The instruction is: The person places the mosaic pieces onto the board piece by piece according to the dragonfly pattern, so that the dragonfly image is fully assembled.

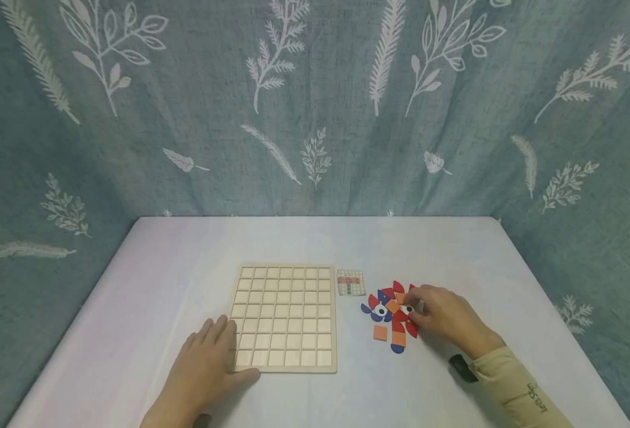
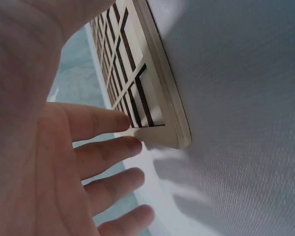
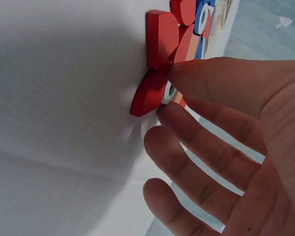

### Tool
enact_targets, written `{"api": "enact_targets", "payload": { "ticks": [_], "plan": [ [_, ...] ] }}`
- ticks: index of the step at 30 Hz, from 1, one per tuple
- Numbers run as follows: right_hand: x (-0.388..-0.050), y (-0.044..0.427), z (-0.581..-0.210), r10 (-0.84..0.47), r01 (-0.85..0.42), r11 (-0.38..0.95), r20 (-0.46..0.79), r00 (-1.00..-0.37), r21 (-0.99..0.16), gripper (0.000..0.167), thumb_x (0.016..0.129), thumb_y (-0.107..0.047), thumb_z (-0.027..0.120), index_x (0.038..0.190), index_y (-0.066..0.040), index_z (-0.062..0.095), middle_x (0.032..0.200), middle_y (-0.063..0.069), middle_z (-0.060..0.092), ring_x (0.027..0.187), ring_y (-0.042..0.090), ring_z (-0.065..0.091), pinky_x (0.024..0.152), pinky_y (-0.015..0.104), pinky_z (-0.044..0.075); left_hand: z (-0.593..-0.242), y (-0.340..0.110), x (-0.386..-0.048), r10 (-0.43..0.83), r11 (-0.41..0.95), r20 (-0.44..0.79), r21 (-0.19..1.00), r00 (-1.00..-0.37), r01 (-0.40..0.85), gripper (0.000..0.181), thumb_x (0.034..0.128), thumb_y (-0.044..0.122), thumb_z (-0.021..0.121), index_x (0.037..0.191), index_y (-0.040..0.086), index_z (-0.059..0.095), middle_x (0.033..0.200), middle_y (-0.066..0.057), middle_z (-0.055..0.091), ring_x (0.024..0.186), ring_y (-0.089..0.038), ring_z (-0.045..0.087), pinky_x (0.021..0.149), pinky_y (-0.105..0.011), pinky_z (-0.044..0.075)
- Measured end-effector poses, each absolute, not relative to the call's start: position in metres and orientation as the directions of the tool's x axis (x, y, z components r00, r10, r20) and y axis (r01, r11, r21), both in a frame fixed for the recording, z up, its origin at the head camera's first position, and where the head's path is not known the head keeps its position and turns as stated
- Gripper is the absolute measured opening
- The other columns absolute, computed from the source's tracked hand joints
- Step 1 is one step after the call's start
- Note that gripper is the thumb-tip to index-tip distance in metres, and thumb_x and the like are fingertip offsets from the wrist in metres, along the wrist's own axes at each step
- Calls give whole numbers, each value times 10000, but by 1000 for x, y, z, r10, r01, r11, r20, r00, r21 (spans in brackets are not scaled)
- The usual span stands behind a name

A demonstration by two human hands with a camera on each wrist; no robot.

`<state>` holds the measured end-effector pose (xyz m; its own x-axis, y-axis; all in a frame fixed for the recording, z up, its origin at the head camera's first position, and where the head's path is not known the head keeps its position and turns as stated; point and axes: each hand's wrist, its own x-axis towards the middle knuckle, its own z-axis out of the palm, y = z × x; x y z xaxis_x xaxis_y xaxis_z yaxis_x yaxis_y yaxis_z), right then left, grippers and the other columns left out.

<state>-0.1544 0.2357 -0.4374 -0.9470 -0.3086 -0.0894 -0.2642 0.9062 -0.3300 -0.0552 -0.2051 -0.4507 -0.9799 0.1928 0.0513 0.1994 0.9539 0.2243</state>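
My left hand (image 1: 199, 365) lies along the left edge of a pale wooden grid board (image 1: 335, 324), its fingers loosely extended and touching the rim near a corner. The thumb reaches along the near side. My right hand (image 1: 448, 315) is at a cluster of small flat pieces, red, blue and orange. In the right wrist view its thumb touches a red piece (image 3: 152, 93), beside a white piece with a dark dot (image 3: 168, 92). The other fingers curve around the far side. Whether anything is pinched is hidden behind the fingertips.
A small printed grid card (image 1: 351, 282) lies between the board and the cluster. One orange square (image 1: 380, 333) sits apart, and a blue half-round (image 1: 397, 349) is at the cluster's near end. A patterned curtain (image 1: 315, 107) surrounds the white table (image 1: 186, 249).
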Motion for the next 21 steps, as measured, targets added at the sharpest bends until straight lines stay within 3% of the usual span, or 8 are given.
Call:
{"api": "enact_targets", "payload": {
  "ticks": [21],
  "plan": [
    [-156,230,-434,-308,-264,918,-111,-945,-296,221,825,-184,847,1029,-152,768,971,-17,684,802,139,592,700,316,576,-455,-200,-52,202,950,108,221,-973,222,963,816,645,730,1384,-103,516,1461,-319,473,1341,-547,433,1052,-663,402]
  ]
}}
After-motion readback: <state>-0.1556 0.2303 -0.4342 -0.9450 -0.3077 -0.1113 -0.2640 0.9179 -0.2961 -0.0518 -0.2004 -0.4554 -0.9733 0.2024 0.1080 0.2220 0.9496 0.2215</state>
